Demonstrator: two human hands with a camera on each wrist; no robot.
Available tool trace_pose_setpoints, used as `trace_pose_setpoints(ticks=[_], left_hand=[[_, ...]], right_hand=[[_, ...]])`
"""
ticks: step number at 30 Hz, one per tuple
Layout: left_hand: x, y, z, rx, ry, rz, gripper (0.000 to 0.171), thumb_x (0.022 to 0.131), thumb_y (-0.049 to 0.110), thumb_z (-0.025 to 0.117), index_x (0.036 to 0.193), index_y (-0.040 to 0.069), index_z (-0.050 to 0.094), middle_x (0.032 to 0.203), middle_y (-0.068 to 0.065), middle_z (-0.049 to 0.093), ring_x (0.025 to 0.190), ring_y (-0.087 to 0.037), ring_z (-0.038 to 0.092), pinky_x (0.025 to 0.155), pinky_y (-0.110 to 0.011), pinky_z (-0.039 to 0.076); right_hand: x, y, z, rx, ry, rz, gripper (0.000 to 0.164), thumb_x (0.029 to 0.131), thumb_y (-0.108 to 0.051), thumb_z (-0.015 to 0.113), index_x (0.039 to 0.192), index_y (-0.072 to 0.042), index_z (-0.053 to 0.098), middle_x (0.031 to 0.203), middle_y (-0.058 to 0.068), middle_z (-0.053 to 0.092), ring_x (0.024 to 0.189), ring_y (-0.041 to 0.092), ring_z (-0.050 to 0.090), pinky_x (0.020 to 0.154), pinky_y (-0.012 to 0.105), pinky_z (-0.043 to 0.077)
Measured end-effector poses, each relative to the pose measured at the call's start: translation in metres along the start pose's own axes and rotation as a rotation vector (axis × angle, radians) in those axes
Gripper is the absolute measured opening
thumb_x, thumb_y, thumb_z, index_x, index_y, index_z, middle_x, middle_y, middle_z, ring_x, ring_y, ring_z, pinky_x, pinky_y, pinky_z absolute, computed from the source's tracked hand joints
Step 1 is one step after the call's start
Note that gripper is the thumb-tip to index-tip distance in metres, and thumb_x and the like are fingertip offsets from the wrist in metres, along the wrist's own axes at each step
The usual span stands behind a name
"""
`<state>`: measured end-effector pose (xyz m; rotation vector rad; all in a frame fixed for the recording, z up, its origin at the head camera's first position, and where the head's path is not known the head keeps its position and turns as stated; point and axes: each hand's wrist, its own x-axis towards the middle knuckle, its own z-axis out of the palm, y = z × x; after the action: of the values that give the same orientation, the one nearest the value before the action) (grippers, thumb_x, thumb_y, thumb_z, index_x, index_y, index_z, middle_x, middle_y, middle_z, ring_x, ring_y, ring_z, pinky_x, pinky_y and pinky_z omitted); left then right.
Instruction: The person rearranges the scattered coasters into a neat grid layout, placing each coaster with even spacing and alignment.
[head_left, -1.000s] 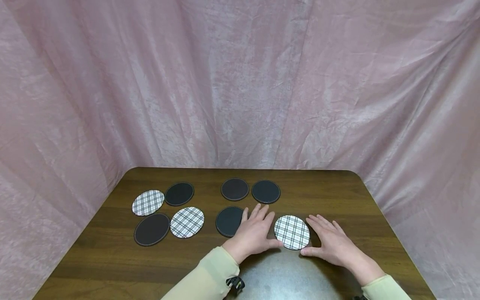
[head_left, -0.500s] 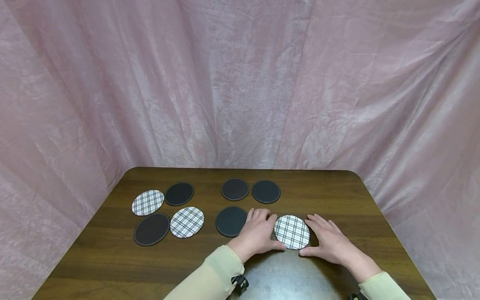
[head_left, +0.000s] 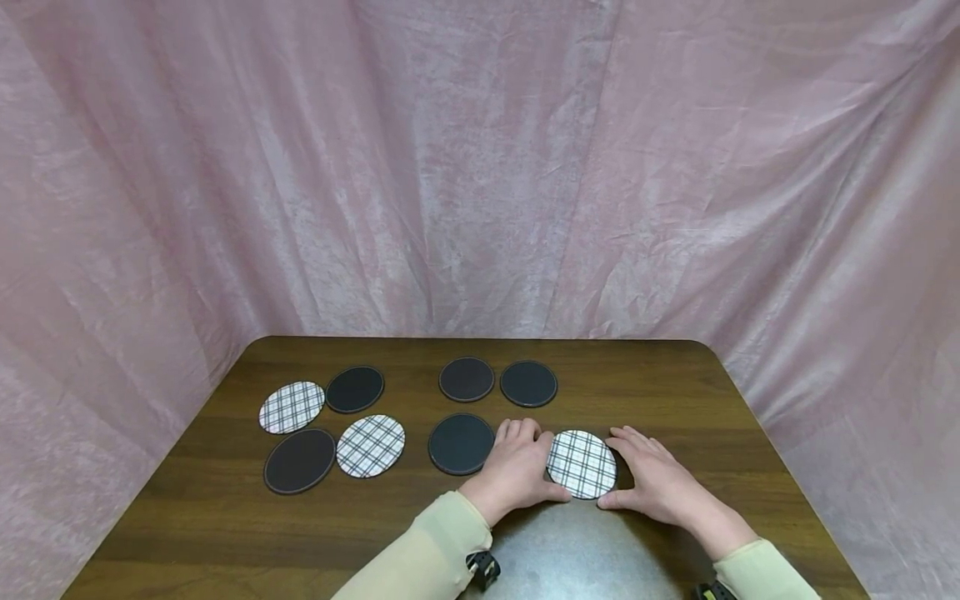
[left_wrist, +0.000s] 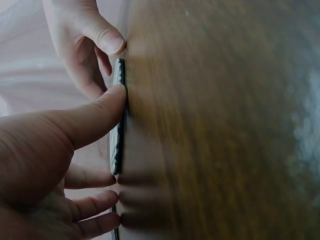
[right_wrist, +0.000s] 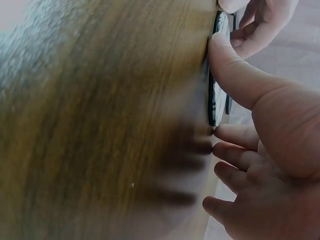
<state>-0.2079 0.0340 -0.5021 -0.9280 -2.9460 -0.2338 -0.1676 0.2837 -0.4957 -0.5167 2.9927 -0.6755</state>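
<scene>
A round coaster with a white plaid face [head_left: 582, 464] lies flat on the brown wooden table [head_left: 360, 546] between my two hands. My left hand [head_left: 514, 468] is at its left side, thumb at the near rim and index finger at the left rim. From the right, my right hand [head_left: 654, 479] has its thumb by the near rim and its index finger by the far right rim. Edge-on in the left wrist view, the coaster [left_wrist: 118, 135] shows a dark edge under its pale top. The other fingers of both hands rest toward the tabletop.
A dark coaster [head_left: 460, 444] lies just left of my left hand, and two more dark coasters [head_left: 467, 379] [head_left: 528, 383] lie behind it. Farther left are two plaid coasters [head_left: 292, 407] [head_left: 371, 446] and two dark ones [head_left: 355, 389] [head_left: 300, 461]. Pink curtain [head_left: 480, 167] surrounds the table.
My left hand has moved slightly right and drawn in its fingers, uncovering the dark coaster beside it. My right hand has edged closer to the plaid coaster's rim.
</scene>
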Motion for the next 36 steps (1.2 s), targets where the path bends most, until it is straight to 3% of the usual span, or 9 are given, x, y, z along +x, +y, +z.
trace_pose_setpoints(ticks=[6,14,19,23,31,36], left_hand=[[0.001,0.002,-0.001,0.009,0.015,0.001,0.081,0.078,0.068,0.094,0.131,0.01,0.073,0.115,-0.003,0.058,0.112,-0.023,0.053,0.114,-0.044,0.041],[0.005,0.004,-0.002,-0.04,-0.015,-0.047,0.079,0.074,0.065,0.099,0.124,0.01,0.073,0.107,-0.003,0.059,0.103,-0.022,0.051,0.092,-0.04,0.044],[0.007,0.005,-0.005,-0.034,-0.03,-0.063,0.077,0.072,0.067,0.098,0.118,0.012,0.071,0.104,-0.002,0.061,0.102,-0.023,0.055,0.09,-0.041,0.044],[0.009,0.007,-0.005,-0.044,-0.019,-0.046,0.077,0.072,0.067,0.098,0.117,0.012,0.069,0.103,-0.002,0.064,0.099,-0.023,0.057,0.087,-0.039,0.043],[0.016,0.009,-0.004,-0.054,0.002,-0.036,0.075,0.073,0.062,0.1,0.119,0.012,0.068,0.103,-0.003,0.065,0.098,-0.023,0.058,0.085,-0.036,0.043],[0.026,0.012,0.002,-0.053,-0.016,-0.041,0.076,0.075,0.063,0.098,0.122,0.012,0.068,0.106,-0.002,0.066,0.099,-0.022,0.058,0.087,-0.036,0.043]], right_hand=[[0.004,0.0,0.0,0.023,-0.013,0.015,0.089,0.078,-0.047,0.1,0.142,0.004,0.064,0.156,0.031,0.054,0.151,0.055,0.042,0.119,0.072,0.034],[0.009,-0.003,-0.002,0.076,-0.02,0.051,0.084,0.074,-0.04,0.104,0.135,0.003,0.066,0.156,0.03,0.053,0.152,0.057,0.04,0.113,0.072,0.042],[0.01,-0.005,-0.002,0.097,0.004,0.04,0.082,0.069,-0.034,0.106,0.129,0.006,0.067,0.149,0.031,0.056,0.151,0.06,0.037,0.115,0.072,0.04],[0.009,-0.006,-0.003,0.086,0.019,0.063,0.085,0.067,-0.036,0.107,0.13,0.005,0.066,0.142,0.027,0.059,0.145,0.057,0.043,0.114,0.071,0.041],[0.011,-0.001,-0.005,0.037,0.04,0.096,0.087,0.067,-0.039,0.107,0.131,0.004,0.065,0.116,0.009,0.067,0.12,0.04,0.058,0.102,0.059,0.05],[0.013,0.005,-0.009,0.029,0.04,0.103,0.086,0.067,-0.037,0.107,0.129,0.005,0.065,0.109,0.005,0.068,0.118,0.041,0.059,0.1,0.059,0.049]])
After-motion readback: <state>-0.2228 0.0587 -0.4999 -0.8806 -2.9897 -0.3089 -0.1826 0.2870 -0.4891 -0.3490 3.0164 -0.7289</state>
